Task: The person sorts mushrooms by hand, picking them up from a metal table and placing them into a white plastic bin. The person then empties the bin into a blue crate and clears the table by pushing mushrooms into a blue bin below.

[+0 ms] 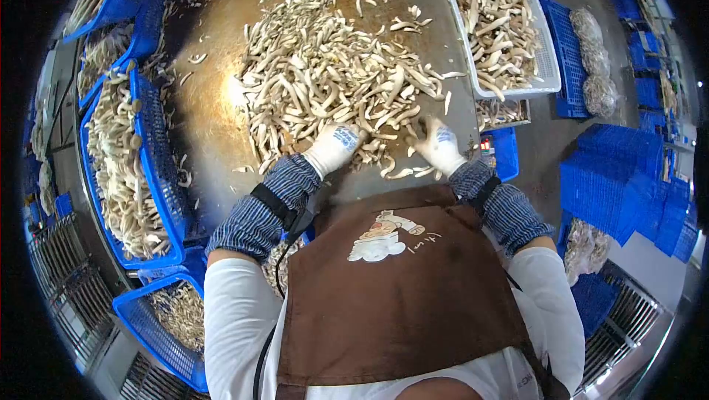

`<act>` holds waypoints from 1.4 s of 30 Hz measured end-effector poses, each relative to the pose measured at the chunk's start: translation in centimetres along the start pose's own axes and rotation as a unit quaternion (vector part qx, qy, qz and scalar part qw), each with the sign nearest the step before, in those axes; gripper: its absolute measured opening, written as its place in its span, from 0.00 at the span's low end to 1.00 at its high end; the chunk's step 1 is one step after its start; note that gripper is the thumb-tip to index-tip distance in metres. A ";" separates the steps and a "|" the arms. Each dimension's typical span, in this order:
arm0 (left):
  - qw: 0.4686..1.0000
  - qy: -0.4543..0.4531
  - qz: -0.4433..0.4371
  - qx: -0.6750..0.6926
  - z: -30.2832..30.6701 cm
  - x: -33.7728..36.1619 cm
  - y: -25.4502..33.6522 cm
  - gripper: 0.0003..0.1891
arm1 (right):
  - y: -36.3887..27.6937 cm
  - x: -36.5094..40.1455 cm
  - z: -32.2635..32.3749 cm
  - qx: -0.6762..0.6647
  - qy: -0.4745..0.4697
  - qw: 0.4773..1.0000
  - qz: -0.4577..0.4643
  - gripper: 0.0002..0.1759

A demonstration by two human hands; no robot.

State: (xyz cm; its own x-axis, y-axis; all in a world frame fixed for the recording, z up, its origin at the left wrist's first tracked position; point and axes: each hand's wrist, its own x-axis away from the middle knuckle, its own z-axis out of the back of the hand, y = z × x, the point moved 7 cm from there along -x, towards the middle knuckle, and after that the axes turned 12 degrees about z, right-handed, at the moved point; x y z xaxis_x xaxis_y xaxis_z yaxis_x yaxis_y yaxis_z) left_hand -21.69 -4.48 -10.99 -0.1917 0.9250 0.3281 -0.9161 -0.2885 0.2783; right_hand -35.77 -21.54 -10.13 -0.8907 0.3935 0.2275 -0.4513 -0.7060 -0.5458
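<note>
A heap of pale, long-stemmed mushrooms [332, 75] covers the middle of the metal table [210, 45]. At the heap's near edge is my left hand [336, 149], in a white glove with blue print. Its fingers curl down among the mushrooms, and whatever lies under the fingertips is hidden. Across a small gap, my right hand [438, 147] is gloved the same way. Its thumb and fingers are apart, slightly blurred, close over a few mushrooms, with nothing plainly held. Several loose mushrooms [399, 174] lie between the hands and the brown apron [399, 289].
A white crate [550, 67] of mushrooms stands at the table's right edge. Blue baskets [159, 171] with mushrooms line the left side, and another blue basket [136, 311] sits lower. Stacked blue crates [613, 171] and a blue pallet [565, 60] are on the right floor.
</note>
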 end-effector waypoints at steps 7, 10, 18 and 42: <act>0.992 -0.042 0.031 -0.112 -0.2 -0.8 -2.9 0.05 | 0.6 -0.4 -1.0 0.001 0.014 0.993 0.117 0.21; 0.983 -0.112 0.075 -0.124 0.2 -0.2 -3.6 0.10 | 1.9 -2.6 1.7 -0.077 0.145 0.981 0.106 0.25; 0.851 -0.016 0.287 0.439 3.0 -1.8 -3.7 0.24 | 4.7 -10.2 1.5 0.124 -0.006 0.991 0.038 0.40; 0.571 -0.001 0.308 0.761 1.0 -2.5 -1.4 0.12 | 7.0 -3.2 2.7 -0.030 -0.094 0.993 0.059 0.28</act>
State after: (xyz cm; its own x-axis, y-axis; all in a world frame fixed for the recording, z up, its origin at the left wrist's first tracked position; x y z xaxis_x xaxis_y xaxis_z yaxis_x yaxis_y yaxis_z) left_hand -19.59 -6.63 -11.27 -0.3108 0.5323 0.7874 0.6921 -0.4411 0.5713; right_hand -36.21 -29.36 -12.52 -0.9343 0.1897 0.3018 -0.3440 -0.7016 -0.6240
